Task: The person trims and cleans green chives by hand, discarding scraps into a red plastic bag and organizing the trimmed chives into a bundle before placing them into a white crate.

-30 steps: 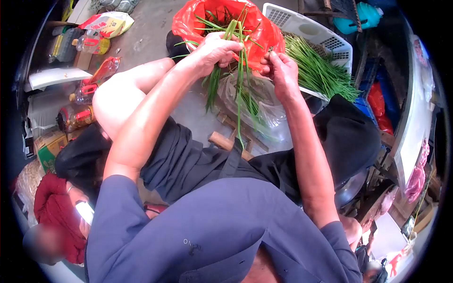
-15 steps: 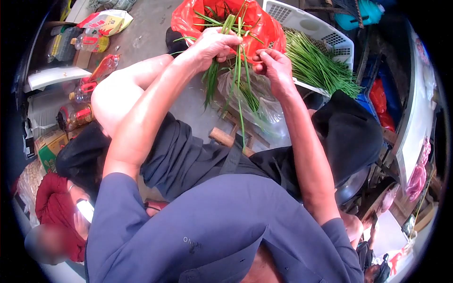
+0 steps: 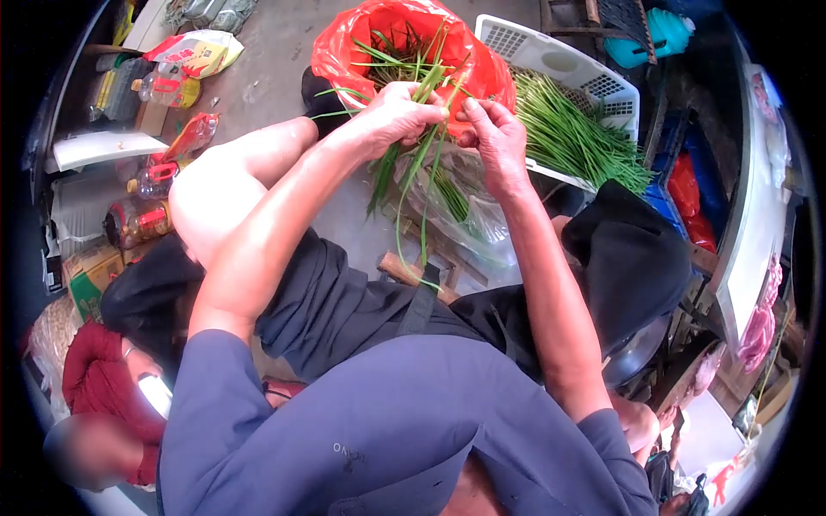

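Note:
My left hand [image 3: 397,117] is closed around a few garlic chives [image 3: 419,163], whose long green leaves hang down below it toward my lap. Close beside it, my right hand [image 3: 496,136] is closed in a pinch, thumb against fingers. What lies between those fingertips is too small to make out. Just beyond both hands stands an open red plastic bag [image 3: 340,43] with loose green leaves and straw-coloured bits inside. Under the hands, a clear plastic bag [image 3: 486,219] holds more green stalks.
A white crate [image 3: 516,39] with a thick bundle of green chives [image 3: 576,129] stands at the right. Bottles [image 3: 159,178] and packets line the left side. A wooden piece [image 3: 404,268] lies between my legs. A person in a red sleeve [image 3: 90,365] sits at lower left.
My left hand has shifted slightly right and down, and my right hand slightly down. The hanging leaves have swung left and now curve. The camera view has shifted a little.

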{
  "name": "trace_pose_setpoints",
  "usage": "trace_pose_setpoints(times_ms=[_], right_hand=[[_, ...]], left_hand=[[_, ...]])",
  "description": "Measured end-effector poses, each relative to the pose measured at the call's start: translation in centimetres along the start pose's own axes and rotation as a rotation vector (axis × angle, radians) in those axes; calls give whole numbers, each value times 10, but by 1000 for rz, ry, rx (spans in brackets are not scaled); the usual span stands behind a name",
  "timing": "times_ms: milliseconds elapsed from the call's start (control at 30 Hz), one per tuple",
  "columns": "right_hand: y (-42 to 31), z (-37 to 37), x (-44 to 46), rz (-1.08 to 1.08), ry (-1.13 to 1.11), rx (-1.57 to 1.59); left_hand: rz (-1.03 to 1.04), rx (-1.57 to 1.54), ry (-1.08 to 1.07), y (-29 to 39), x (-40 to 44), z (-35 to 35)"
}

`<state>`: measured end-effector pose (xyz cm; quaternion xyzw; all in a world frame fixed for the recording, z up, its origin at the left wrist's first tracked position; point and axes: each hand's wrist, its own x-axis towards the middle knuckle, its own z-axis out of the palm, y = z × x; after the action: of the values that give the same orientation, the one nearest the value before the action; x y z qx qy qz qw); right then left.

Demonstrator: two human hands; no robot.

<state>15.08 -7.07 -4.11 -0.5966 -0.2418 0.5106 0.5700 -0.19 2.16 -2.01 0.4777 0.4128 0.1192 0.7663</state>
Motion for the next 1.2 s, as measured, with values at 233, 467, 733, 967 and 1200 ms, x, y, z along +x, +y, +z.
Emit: trace_pose_setpoints(times_ms=[233, 467, 733, 967, 1200], right_hand=[[6, 4, -1, -159, -42, -178], [28, -11, 16, -327, 107, -521], [11, -14, 17, -118, 110, -44], [5, 2, 7, -91, 13, -56], [7, 3, 7, -90, 37, -173]], left_hand=[[37, 136, -46, 1, -6, 11], [-49, 119, -88, -3, -1, 5], [-96, -26, -73, -1, -1, 2], [-114, 17, -63, 0, -4, 8], [-71, 40, -178, 6, -9, 12]])
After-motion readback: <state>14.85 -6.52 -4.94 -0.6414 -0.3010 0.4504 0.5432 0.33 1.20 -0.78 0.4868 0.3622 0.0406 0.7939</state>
